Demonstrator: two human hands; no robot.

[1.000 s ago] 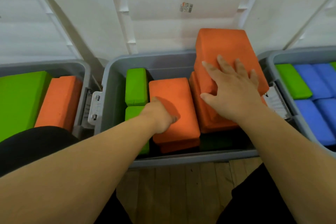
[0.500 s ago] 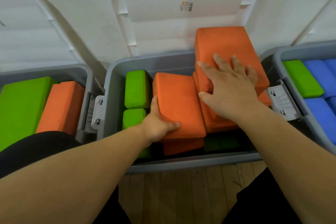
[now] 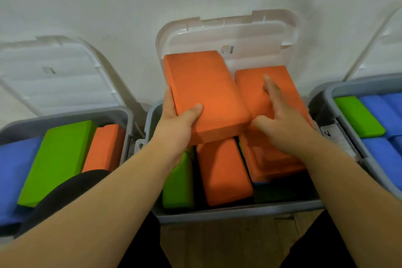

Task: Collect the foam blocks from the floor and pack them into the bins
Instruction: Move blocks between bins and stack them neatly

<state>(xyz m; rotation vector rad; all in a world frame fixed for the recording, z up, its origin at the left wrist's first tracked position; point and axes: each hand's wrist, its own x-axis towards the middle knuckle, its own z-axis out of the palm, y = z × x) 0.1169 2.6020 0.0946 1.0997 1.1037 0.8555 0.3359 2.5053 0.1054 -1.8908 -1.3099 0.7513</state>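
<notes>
My left hand (image 3: 177, 122) grips an orange foam block (image 3: 204, 91) by its near left corner and holds it tilted above the middle grey bin (image 3: 239, 213). My right hand (image 3: 280, 119) lies flat, fingers spread, on a second orange block (image 3: 252, 91) that leans on a stack of orange blocks (image 3: 274, 163) at the bin's right. Another orange block (image 3: 224, 174) lies in the bin's centre, with a green block (image 3: 178, 183) along its left side. Darker blocks sit deeper in the bin, partly hidden.
The left bin (image 3: 128, 117) holds blue, green and orange blocks. Green and blue blocks fill the right bin (image 3: 326, 91). Each bin's white lid (image 3: 250, 30) stands open against the wall. A strip of wooden floor (image 3: 228, 243) shows between my dark-clad knees.
My left hand has lifted the middle orange block out of the bin and raised it. The right hand stays pressed on the leaning orange block. The camera view has tilted upward.
</notes>
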